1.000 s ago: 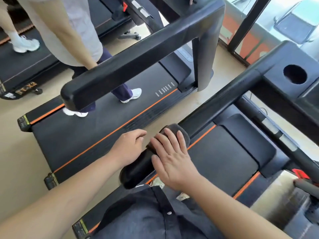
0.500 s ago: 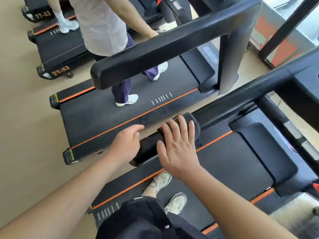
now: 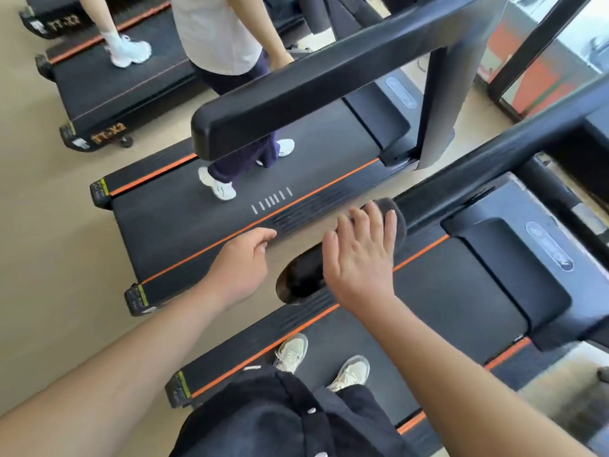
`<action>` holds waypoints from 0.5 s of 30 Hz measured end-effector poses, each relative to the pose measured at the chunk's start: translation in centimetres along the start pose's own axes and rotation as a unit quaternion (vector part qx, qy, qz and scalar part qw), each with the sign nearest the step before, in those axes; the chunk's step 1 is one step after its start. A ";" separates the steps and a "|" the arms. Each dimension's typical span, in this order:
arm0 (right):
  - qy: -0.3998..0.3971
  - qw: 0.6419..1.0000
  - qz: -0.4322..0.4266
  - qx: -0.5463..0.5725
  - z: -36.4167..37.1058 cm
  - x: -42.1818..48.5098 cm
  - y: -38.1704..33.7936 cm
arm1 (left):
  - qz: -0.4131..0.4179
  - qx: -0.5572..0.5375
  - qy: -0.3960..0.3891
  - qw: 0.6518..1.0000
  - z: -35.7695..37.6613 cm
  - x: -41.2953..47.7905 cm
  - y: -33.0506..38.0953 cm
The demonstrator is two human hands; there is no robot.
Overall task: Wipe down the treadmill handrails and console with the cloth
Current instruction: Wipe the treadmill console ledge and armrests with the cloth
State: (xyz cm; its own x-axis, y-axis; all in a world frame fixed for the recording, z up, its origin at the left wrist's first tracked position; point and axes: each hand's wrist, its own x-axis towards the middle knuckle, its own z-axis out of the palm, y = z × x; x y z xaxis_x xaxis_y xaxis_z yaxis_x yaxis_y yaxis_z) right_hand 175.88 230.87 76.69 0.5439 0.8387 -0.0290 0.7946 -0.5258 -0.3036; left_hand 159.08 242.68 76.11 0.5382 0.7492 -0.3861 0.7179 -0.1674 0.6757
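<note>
A black handrail [image 3: 494, 150] of my treadmill runs from its rounded end at centre up to the right. A dark grey cloth [image 3: 397, 214] is draped over the rail near that end. My right hand [image 3: 359, 258] lies on the cloth and rail with its fingers straight and spread, pressing down. My left hand [image 3: 242, 258] hangs just left of the rail end with loosely curled fingers; it holds nothing and stands a little apart from the rail. The console is barely in view at the right edge.
A neighbouring treadmill [image 3: 184, 225] lies to the left, with its thick handrail [image 3: 329, 84] overhead and another person [image 3: 224, 37] standing on its belt. My shoes [image 3: 349, 372] stand on my own belt [image 3: 445, 291]. More treadmills sit at top left.
My left hand has come off the rail end and now hangs beside it. My right hand stays on the cloth at about the same spot. The view has tilted down and back.
</note>
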 end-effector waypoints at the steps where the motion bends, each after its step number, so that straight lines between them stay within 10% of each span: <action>1: -0.004 1.000 -0.019 0.000 0.6 -1.5 -1.4 | -0.001 0.001 0.001 1.000 -0.3 0.0 -0.3; 10: -0.091 0.981 -0.171 -0.016 1.0 -4.0 -2.0 | 0.020 -0.003 -0.021 1.000 -1.5 1.4 -1.3; 15: -0.036 0.998 -0.008 -0.053 -1.6 2.9 4.6 | 0.040 0.005 -0.052 0.998 -1.3 1.3 -1.0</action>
State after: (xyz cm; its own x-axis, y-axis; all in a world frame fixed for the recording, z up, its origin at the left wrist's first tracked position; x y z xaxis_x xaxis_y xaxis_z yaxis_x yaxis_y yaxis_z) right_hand 181.59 230.62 76.77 0.5131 0.8532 -0.0936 0.8292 -0.5208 -0.2030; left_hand 158.48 244.69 75.78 0.6375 0.6618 -0.3945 0.6745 -0.2319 0.7009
